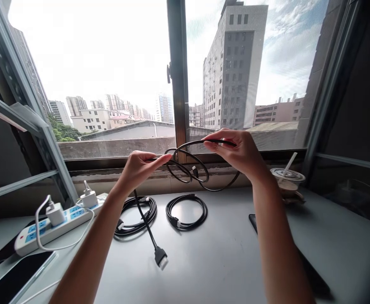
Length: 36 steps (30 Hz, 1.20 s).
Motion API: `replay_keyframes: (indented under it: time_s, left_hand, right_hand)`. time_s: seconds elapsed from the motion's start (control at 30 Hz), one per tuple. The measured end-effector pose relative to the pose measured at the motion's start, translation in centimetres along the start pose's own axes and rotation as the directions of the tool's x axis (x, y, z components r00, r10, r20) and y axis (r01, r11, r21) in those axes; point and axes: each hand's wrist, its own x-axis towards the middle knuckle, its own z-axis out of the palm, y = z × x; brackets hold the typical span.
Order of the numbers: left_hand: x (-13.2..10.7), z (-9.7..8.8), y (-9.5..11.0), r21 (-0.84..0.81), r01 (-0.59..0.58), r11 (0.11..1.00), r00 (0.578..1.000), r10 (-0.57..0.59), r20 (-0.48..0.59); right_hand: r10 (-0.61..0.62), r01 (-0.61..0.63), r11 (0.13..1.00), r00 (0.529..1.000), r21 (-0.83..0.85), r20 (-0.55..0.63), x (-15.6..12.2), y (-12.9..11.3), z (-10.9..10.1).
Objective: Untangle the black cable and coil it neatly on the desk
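Note:
Between my two raised hands hangs a black HDMI-type cable (208,171), loosely looped above the desk. My left hand (140,165) is closed, pinching the cable between thumb and fingers. One end drops from it, with a black plug (161,256) dangling over the desk. My right hand (235,153) is closed in a pinch on another stretch of the cable, higher up. The cable's second plug (195,171) shows among the loops. Beneath lie a coiled black cable (204,220) and, partly behind my left arm, more coiled cable (153,217).
At left stands a white power strip (61,226) with two chargers and a white cord, near a phone (23,274). A lidded drink cup (288,181) with a straw is back right. A dark flat object (311,270) lies partly under my right arm. A window frame (180,84) rises behind the desk.

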Motion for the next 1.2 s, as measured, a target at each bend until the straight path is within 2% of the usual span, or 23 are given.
replay_keyframes:
  time_s: [0.1, 0.23, 0.37, 0.43, 0.53, 0.6, 0.7, 0.77, 0.83, 0.93, 1.07, 1.2]
  left_hand:
    - [0.2, 0.0, -0.3, -0.045, 0.068, 0.997, 0.998, -0.069, -0.015]
    - [0.1, 0.0, -0.2, -0.005, 0.079, 0.997, 0.967, -0.078, -0.242]
    - [0.0, -0.5, -0.4, 0.051, 0.071, 0.996, 0.927, -0.047, -0.372]
    - [0.1, -0.8, -0.7, 0.048, 0.098, 0.994, 0.880, -0.064, -0.470]
    - [0.5, -1.4, -1.7, -0.033, 0.132, 0.991, 0.772, -0.123, -0.624]
    - [0.7, -1.9, -2.5, -0.093, 0.135, 0.986, 0.706, -0.161, -0.689]
    - [0.8, -2.9, -3.6, -0.096, 0.136, 0.986, 0.634, -0.161, -0.756]
    - [0.8, -3.3, -4.0, -0.052, 0.133, 0.990, 0.603, -0.123, -0.788]
    - [0.8, -3.5, -4.2, 0.000, 0.132, 0.991, 0.594, -0.079, -0.801]
    - [0.8, -3.1, -3.7, 0.053, 0.113, 0.992, 0.599, -0.025, -0.800]
    - [0.5, -2.0, -2.4, 0.089, 0.095, 0.992, 0.632, 0.009, -0.775]
    - [0.2, -1.4, -1.3, 0.201, 0.134, 0.970, 0.658, 0.065, -0.750]
  right_hand:
    - [-0.006, 0.005, 1.000, 0.999, 0.007, 0.041, 0.0, 0.4, 0.2]
    - [-0.023, 0.022, 1.000, 0.994, 0.009, 0.105, 0.1, 1.0, 0.6]
    - [-0.020, 0.021, 1.000, 0.994, -0.012, 0.107, 0.1, 1.6, 0.4]
    - [-0.003, 0.006, 1.000, 0.995, -0.031, 0.104, 0.1, 1.9, 0.1]
    - [0.017, -0.009, 0.997, 0.995, -0.071, 0.102, 0.0, 2.5, -0.7]
    - [0.024, -0.016, 0.995, 0.996, -0.094, 0.086, -0.1, 2.9, -1.3]
    - [0.041, -0.036, 0.993, 0.998, -0.110, 0.045, -0.2, 3.4, -2.2]
    - [0.052, -0.050, 0.991, 0.999, -0.122, 0.010, -0.3, 3.5, -2.6]
    - [0.048, -0.048, 0.990, 0.999, -0.133, -0.007, -0.3, 3.3, -2.7]
    - [0.007, -0.001, 0.994, 0.999, -0.108, 0.048, -0.2, 2.5, -2.0]
    - [-0.051, 0.052, 0.999, 0.976, 0.002, 0.212, -0.1, 1.0, -0.3]
    - [-0.072, 0.042, 0.996, 0.917, 0.084, 0.393, -0.4, -0.7, 0.7]
